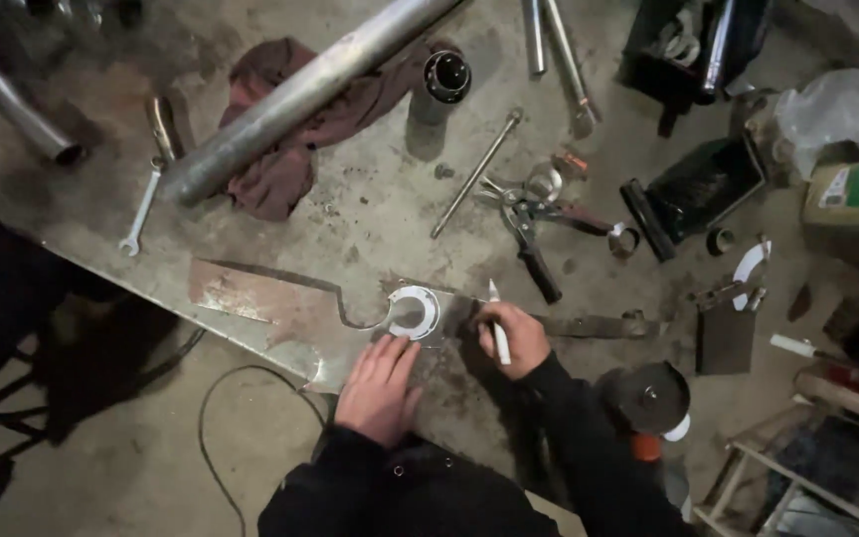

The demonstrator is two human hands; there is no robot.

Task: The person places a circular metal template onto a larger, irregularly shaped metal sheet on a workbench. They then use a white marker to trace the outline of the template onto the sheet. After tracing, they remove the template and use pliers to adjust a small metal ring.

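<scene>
1. Looking down, we see our left hand (380, 388) spread flat, its grip apart, on a rusty metal sheet (280, 313) at the desk (380, 214) edge.
2. Our right hand (511, 338) has its grip clamped on a white marker (498, 330), tip pointing away from us.
3. A white ring-shaped template (414, 311) lies on the sheet, just beyond our left fingertips and beside the right hand.
4. Farther back lie pliers (534, 234), a thin rod (476, 173), a long steel pipe (305, 94) across a dark red rag (275, 174), and a wrench (141, 211).
5. An angle grinder (645, 398) sits near our right elbow.
</scene>
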